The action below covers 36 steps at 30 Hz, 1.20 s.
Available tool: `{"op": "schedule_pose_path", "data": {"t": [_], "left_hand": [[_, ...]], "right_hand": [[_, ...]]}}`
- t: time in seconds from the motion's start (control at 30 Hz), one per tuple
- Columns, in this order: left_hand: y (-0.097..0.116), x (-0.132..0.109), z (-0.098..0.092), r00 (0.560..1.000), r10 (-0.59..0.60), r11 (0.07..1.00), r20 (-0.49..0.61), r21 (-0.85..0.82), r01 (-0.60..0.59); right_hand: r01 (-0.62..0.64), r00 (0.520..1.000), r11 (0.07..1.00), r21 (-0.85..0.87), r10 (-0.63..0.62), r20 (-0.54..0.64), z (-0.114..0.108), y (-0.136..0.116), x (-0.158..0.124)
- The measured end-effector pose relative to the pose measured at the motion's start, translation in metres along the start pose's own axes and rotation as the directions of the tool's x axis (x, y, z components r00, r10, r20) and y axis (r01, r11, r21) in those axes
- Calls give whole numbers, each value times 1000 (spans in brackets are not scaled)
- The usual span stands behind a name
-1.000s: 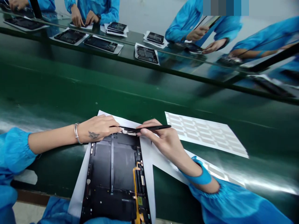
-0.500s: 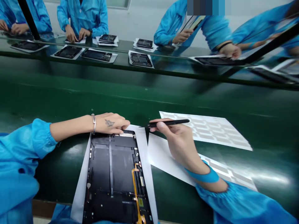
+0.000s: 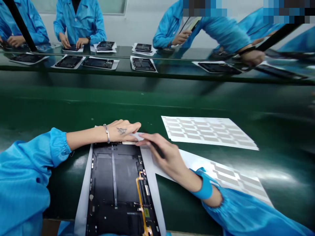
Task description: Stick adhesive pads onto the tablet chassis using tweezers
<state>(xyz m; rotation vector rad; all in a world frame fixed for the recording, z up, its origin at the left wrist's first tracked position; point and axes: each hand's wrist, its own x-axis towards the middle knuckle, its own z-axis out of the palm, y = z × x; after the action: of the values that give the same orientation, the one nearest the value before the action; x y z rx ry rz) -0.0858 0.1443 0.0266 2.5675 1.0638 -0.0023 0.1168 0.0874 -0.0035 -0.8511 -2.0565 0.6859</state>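
Observation:
An opened tablet housing, black inside with a yellow-orange flex cable, lies on a white sheet in front of me. My left hand rests over its top edge, fingers curled past the edge and thumb on a pale strip by the top right corner. Black tweezers are held in my right hand, whose fingertips have come to that same corner, close to my left thumb. The tweezer tips are hidden behind the fingers.
Two sheets of grey rectangular stickers, one behind and one nearer partly under my right forearm, lie at the right. A raised shelf crosses the back, carrying several tablet housings. Co-workers in blue work beyond it.
My right hand has moved left and down with the tweezers, from beside the sheet to the tablet's top right corner. My left hand stays on the top edge. The view has shifted slightly.

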Motion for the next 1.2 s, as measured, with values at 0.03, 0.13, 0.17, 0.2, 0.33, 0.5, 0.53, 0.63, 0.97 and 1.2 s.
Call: {"op": "schedule_pose_path", "data": {"t": [0.03,0.13,0.17,0.2,0.33,0.5,0.53,0.63,0.97,1.2], "left_hand": [[-3,-5,2,1000,20,998,-22,-61,-21],[-14,-26,7,991,101,967,-86,-224,-118],[-17,-34,8,987,119,954,-106,-264,-144],[-20,-41,9,984,131,940,-124,-299,-163],[-28,-56,14,979,119,892,-167,-415,-179],[-26,-55,23,977,91,863,-193,-475,-174],[-26,-55,24,976,68,883,-205,-442,-154],[-28,-58,27,967,-48,954,-252,-297,-30],[-43,-54,12,962,-143,989,-232,-52,135],[-98,-59,-32,843,-351,933,-406,-84,349]], "right_hand": [[32,998,999,-41,-30,51,3,0,-2],[61,992,993,-103,-49,117,8,4,-5],[61,991,992,-108,-48,124,9,4,-5],[62,990,992,-107,-48,132,10,4,-4],[62,982,994,-88,-45,184,19,-2,5],[67,979,986,-153,-35,201,31,-5,8],[66,982,979,-195,-29,187,30,-4,6],[40,991,955,-294,-1,132,17,-1,2],[-9,998,916,-400,34,54,-42,12,-45],[47,992,888,-458,10,123,-46,24,-85]]}}
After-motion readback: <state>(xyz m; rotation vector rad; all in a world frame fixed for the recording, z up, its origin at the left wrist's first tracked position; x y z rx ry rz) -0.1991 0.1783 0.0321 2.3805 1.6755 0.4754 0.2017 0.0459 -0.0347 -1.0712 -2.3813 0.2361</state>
